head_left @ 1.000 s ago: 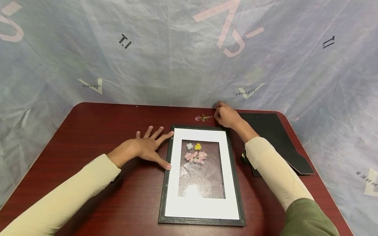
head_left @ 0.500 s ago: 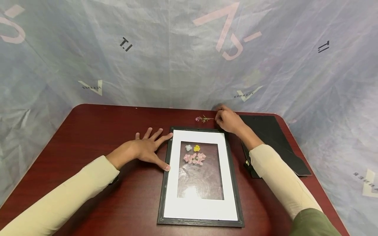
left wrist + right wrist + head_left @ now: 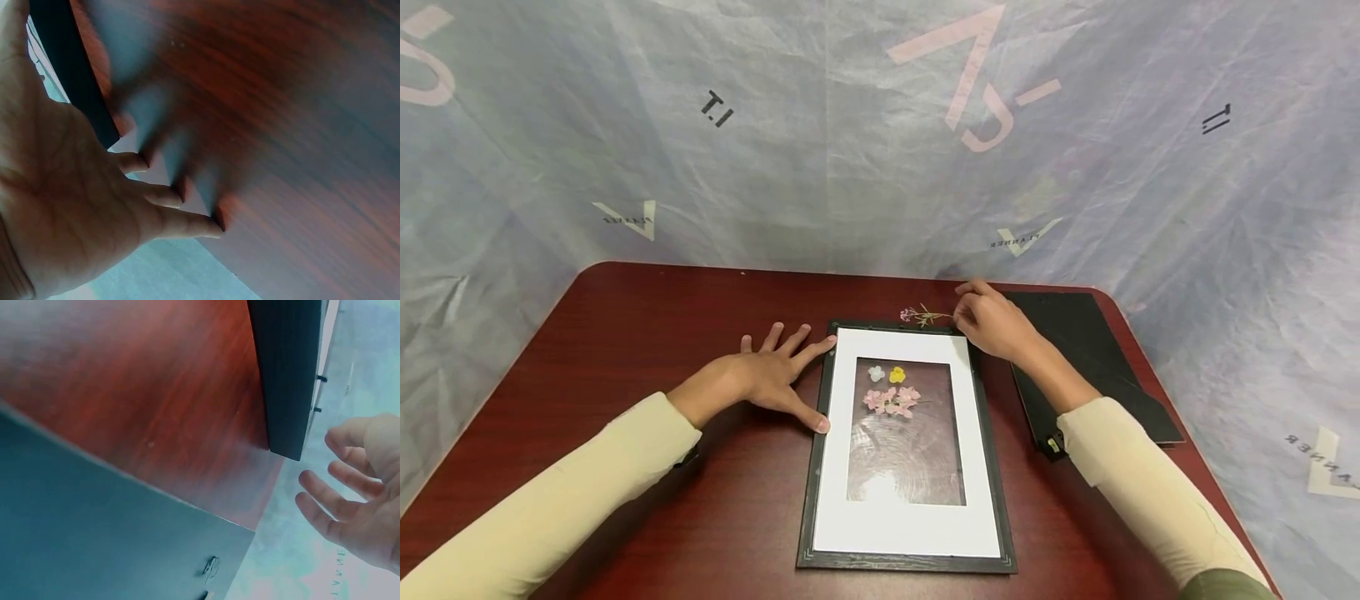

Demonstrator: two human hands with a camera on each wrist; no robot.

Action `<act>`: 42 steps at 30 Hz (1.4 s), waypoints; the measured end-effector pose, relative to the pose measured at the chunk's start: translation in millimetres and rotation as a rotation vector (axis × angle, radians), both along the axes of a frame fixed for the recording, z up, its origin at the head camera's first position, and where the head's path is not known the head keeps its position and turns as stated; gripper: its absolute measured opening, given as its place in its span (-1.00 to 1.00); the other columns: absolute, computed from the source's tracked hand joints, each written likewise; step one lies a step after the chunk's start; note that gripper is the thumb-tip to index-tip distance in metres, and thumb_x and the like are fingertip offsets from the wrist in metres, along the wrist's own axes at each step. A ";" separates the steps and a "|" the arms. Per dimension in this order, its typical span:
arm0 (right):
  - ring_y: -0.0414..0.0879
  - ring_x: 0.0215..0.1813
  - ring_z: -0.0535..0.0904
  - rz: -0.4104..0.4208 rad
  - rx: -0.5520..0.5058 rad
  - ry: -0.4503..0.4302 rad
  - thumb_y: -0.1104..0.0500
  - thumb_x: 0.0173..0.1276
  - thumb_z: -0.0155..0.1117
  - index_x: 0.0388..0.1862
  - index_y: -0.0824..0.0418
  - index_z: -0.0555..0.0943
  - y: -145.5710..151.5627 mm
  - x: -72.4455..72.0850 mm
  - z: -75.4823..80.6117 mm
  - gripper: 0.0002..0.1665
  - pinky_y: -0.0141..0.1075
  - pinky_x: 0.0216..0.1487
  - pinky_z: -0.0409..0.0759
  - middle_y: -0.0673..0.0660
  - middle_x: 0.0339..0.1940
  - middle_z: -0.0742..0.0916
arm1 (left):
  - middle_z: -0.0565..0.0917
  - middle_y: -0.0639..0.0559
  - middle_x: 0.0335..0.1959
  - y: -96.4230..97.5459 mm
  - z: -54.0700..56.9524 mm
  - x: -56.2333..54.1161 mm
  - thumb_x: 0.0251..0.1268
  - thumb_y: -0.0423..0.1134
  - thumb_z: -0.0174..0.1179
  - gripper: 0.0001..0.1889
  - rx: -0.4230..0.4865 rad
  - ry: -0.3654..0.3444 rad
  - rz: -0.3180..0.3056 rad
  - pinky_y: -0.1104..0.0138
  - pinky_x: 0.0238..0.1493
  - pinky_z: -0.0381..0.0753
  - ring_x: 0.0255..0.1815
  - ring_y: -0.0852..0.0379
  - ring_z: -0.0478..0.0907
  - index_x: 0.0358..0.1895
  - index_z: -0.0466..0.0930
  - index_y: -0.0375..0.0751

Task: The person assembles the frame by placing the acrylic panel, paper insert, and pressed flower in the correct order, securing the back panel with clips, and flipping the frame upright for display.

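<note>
A black picture frame [image 3: 906, 563] with a white mat [image 3: 910, 529] lies face up, its window showing a white flower [image 3: 876, 374], a yellow flower [image 3: 897, 375] and a pink blossom sprig [image 3: 891, 402]. My left hand [image 3: 766, 379] is spread flat at the left side, thumb and index fingertip against the frame's edge. Just beyond the far edge, my right hand [image 3: 996, 321] pinches the stem end of a thin purple flower sprig [image 3: 923, 315]. In the right wrist view, that hand [image 3: 362, 487] has curled fingers beside the frame's corner; the sprig does not show there.
A black backing board [image 3: 1075, 350] lies on the right of the dark red table [image 3: 647, 333], under the right forearm's side. A small black item with a yellow mark [image 3: 1052, 447] sits at its near corner. A grey printed sheet [image 3: 820, 167] hangs behind the table.
My right hand has drawn back slightly toward the frame, and the purple sprig has come with it, now closer to the frame's far edge. The left hand has stayed in place.
</note>
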State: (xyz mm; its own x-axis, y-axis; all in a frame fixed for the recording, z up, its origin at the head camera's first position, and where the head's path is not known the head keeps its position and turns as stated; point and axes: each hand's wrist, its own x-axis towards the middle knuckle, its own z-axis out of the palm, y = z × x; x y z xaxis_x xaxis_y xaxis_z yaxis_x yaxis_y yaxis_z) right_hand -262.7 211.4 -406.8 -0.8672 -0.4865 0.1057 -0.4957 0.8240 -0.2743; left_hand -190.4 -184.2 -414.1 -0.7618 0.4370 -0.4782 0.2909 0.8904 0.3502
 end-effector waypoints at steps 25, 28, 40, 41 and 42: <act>-0.15 -0.32 0.73 0.167 -0.032 0.054 0.24 0.58 0.41 -0.24 0.10 0.76 -12.0 113.6 8.9 -0.88 -0.32 -0.29 0.58 0.29 0.44 0.72 | -0.43 -0.19 0.94 1.8 -1.7 -4.5 -0.03 0.75 0.46 0.55 -0.008 -0.006 -0.008 -0.73 0.63 -0.39 0.89 -0.52 -0.60 0.91 -0.37 0.42; -0.12 -0.28 0.73 0.184 -0.027 0.068 0.24 0.56 0.45 -0.24 0.08 0.75 -15.4 127.3 8.4 -0.88 -0.31 -0.24 0.58 0.28 0.43 0.73 | -0.43 -0.18 0.94 2.8 -1.6 -4.4 -0.02 0.75 0.46 0.54 -0.007 -0.005 -0.009 -0.72 0.63 -0.39 0.90 -0.52 -0.59 0.91 -0.37 0.43; -0.05 -0.06 0.71 0.220 0.013 0.105 0.25 0.50 0.52 -0.34 0.02 0.72 -30.1 155.2 0.3 -0.79 -0.26 -0.14 0.53 0.23 0.37 0.76 | -0.42 -0.19 0.95 3.5 -2.7 -4.5 0.00 0.73 0.47 0.54 -0.013 -0.005 -0.011 -0.72 0.64 -0.39 0.90 -0.51 -0.58 0.91 -0.37 0.40; -0.02 -0.02 0.72 0.224 0.017 0.110 0.26 0.50 0.53 -0.35 0.02 0.73 -30.8 154.9 -0.9 -0.79 -0.24 -0.13 0.54 0.24 0.37 0.76 | -0.42 -0.18 0.95 3.4 -2.7 -4.5 0.00 0.73 0.47 0.53 -0.012 -0.007 -0.009 -0.72 0.64 -0.39 0.90 -0.51 -0.58 0.91 -0.37 0.41; 0.00 0.00 0.74 0.227 0.022 0.114 0.26 0.50 0.54 -0.35 0.03 0.74 -31.4 154.6 -1.9 -0.79 -0.22 -0.12 0.55 0.24 0.37 0.76 | -0.43 -0.18 0.95 3.4 -2.7 -4.6 0.00 0.73 0.47 0.53 -0.013 -0.007 -0.009 -0.71 0.64 -0.39 0.90 -0.51 -0.59 0.91 -0.37 0.41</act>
